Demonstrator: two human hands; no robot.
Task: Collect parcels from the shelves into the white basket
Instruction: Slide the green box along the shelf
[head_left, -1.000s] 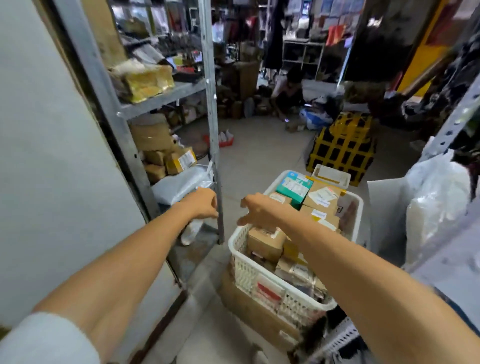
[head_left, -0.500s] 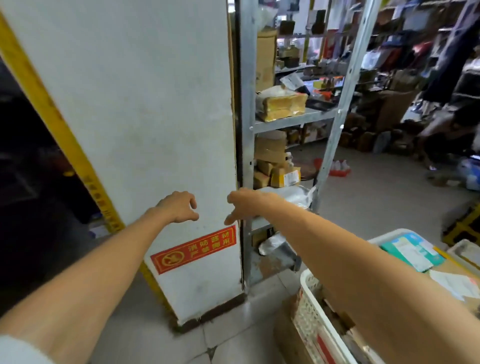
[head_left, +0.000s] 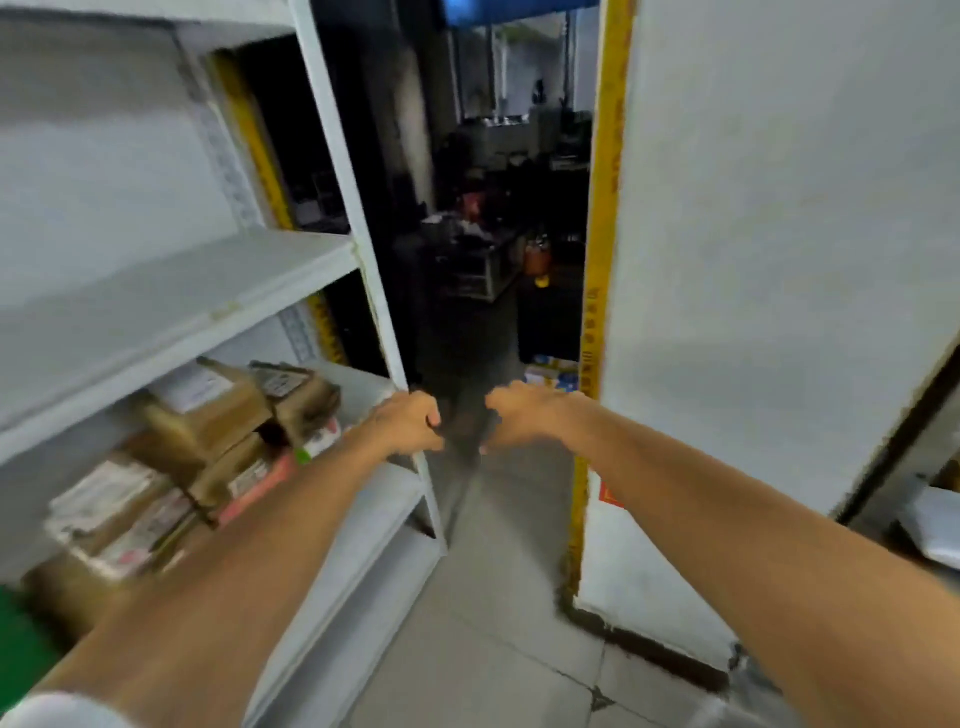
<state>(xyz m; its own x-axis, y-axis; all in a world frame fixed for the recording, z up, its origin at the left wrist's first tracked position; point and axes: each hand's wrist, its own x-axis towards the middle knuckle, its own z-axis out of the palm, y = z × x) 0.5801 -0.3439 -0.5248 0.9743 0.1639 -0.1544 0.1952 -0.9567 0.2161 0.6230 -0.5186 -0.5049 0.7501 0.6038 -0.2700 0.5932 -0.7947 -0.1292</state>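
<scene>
Parcels (head_left: 208, 421): stacked on the lower shelf (head_left: 361, 384) at left, with labelled cardboard boxes above and flatter wrapped packs below. Blurred, so the count is uncertain.

Handling (judged): the boxes are stiff and probably light, so grip opposite side faces, top box first. The flat packs may sag, so support them from beneath.

Basket: not in view.

Left hand (head_left: 408, 423): in front of the shelf post (head_left: 384, 312), fingers loosely curled, empty. Contact with the post is unclear.

Right hand (head_left: 519, 415): near the left hand but apart, fingers drooping, empty.

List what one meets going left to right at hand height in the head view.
Stacked brown cardboard parcels → left hand → right hand → yellow vertical edge strip → white pillar face.
</scene>
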